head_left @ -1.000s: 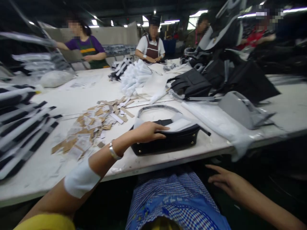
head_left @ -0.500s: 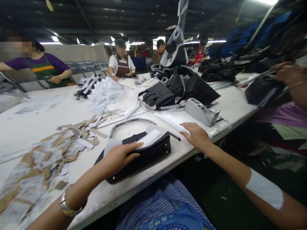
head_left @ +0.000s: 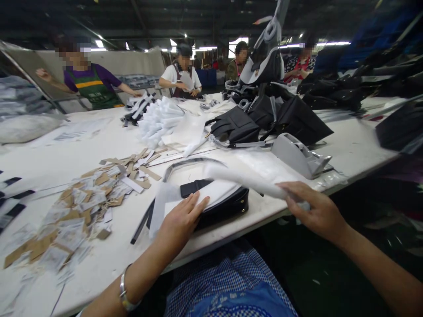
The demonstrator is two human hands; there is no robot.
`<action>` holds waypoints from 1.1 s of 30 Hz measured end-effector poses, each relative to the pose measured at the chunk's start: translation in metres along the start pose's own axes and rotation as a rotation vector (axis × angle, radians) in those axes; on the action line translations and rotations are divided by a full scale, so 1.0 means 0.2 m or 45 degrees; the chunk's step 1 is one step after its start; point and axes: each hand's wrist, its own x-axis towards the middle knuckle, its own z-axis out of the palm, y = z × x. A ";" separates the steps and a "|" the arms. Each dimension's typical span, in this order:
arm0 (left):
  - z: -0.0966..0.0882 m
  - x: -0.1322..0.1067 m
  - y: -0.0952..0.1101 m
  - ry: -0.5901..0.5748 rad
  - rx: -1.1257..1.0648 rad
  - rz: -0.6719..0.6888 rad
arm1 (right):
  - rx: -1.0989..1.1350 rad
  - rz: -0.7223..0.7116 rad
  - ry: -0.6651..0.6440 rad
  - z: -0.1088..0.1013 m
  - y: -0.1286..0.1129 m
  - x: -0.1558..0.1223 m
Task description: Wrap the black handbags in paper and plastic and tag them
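A black handbag (head_left: 228,207) with small gold studs lies on the table's near edge, its strap looped out behind it. White wrapping sheets (head_left: 218,191) cover part of its top. My left hand (head_left: 183,220) rests on these sheets and the bag, fingers stretched and pressing down, not wrapped round anything. Pinched at one end in my right hand (head_left: 313,209) is a white roll of soft foam-like sheet (head_left: 247,175), blurred by motion. The roll is raised over the table, its far end above the bag.
Paper tags and brown card strips (head_left: 79,211) are heaped left. Behind the bag lie white rolls (head_left: 160,119), black bags (head_left: 238,125) and a grey tape dispenser (head_left: 294,154). Co-workers stand across the table (head_left: 109,127), one in a green apron (head_left: 94,88).
My right hand has picked up the white roll from the table and drawn it nearer. My left hand has shifted onto the sheets on the bag. The view has turned left.
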 end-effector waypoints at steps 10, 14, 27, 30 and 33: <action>-0.18 0.12 -0.07 -0.406 -0.362 -0.095 | -0.038 -0.624 -0.315 0.32 -0.23 0.00; -0.24 0.16 -0.09 -0.473 -0.400 -0.048 | -0.115 -0.610 -0.204 0.44 -0.27 0.03; -0.01 0.00 0.01 -0.038 0.028 0.047 | -0.241 -0.416 -0.057 0.40 -0.30 0.13; 0.00 0.01 0.02 -0.030 0.075 0.063 | -0.231 -0.450 -0.254 0.41 -0.22 0.19; 0.02 0.01 0.04 -0.025 0.132 0.089 | -0.086 -0.416 -0.186 0.50 -0.14 0.16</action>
